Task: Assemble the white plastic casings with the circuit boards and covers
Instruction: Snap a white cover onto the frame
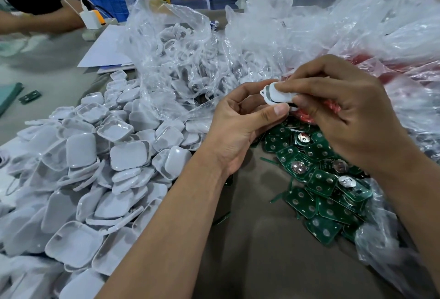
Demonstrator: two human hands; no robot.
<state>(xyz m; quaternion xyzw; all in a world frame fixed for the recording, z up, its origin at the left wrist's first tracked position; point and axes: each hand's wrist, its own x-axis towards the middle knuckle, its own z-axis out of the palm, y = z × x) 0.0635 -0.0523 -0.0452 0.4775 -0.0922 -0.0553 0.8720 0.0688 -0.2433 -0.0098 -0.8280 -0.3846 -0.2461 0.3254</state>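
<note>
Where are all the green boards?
In the head view, the green circuit boards lie heaped on the table at lower right, beneath the right hand, beside crinkled clear plastic bags.

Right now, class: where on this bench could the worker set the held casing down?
One bare patch: brown tabletop between the white casing pile and green circuit boards, under the forearms. Another: grey surface far left. Crowded elsewhere: plastic bags behind both hands, left hand and right hand on the casing.

Casing (pixel 278 95) in my fingers: smooth white plastic, slight sheen. Circuit boards (pixel 319 194): glossy green, shiny metal discs. Bags (pixel 181 60): clear crinkled film.
</note>
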